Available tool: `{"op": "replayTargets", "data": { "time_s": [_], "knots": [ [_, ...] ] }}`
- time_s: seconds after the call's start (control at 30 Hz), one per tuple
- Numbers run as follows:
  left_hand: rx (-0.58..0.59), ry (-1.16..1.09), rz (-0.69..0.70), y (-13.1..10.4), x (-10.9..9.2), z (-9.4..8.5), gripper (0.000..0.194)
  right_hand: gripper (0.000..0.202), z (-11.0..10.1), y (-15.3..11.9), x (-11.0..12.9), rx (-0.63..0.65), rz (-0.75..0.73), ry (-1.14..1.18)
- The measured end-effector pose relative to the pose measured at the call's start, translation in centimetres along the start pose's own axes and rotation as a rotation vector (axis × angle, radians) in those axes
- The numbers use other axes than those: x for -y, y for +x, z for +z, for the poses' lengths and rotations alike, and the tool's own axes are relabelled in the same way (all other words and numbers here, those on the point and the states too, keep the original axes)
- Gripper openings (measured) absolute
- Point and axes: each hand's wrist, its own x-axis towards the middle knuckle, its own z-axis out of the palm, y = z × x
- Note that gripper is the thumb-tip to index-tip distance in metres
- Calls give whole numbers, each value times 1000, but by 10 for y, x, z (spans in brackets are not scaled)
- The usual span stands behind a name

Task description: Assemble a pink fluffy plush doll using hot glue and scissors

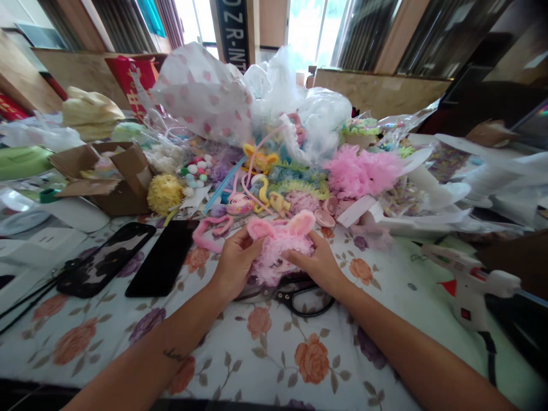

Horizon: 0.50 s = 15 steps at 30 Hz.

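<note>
Between my two hands is a fluffy pink plush doll [276, 251] with two upright, rounded ears and a partly covered face. My left hand [237, 257] grips its left side, thumb pressed on the fluff below the ear. On the other side my right hand [319, 260] holds it, with the thumb lying across the face. Black-handled scissors [306, 302] lie on the cloth just beneath the doll, their blades partly hidden by it and my left hand. A curved pink fuzzy strip [208, 237] rests beside my left hand.
Two phones, one black [160, 260] and one in a patterned case [113, 257], lie to the left. A cardboard box [115, 194] stands behind them. A glue gun [468, 285] is at the right. Pink fluff [363, 171], craft pieces and plastic bags [205, 94] pile up at the back.
</note>
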Motion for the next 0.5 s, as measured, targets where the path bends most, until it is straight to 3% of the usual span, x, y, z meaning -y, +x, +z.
{"op": "replayTargets", "data": {
  "time_s": [0.5],
  "knots": [
    [-11,13,2,0,0,0,31,47,0,0,2,-20,38,-11]
  ]
}}
